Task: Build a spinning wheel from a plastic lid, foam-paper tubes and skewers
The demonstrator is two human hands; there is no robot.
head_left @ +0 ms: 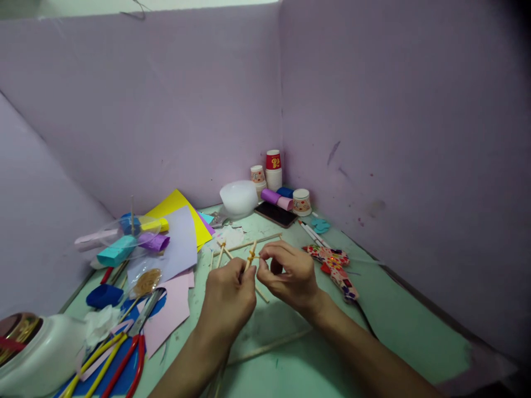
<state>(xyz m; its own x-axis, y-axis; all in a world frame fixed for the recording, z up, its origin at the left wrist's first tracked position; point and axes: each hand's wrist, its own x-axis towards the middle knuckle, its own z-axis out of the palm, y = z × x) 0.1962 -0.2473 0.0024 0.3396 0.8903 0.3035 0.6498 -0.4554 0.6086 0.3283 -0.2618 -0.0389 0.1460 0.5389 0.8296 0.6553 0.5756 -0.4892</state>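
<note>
Head view shows both hands meeting over the middle of the green table [373,331]. The left hand [230,298] pinches the wooden sticks [250,260], and the right hand [288,273] grips the orange rubber band [251,255] wound around their crossing, between the fingertips of both.

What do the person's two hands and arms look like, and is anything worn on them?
Both the left hand and the right hand are bare, without gloves. No ring, watch or bracelet is visible. Both forearms are uncovered up to the picture's edge; no sleeve shows.
</note>
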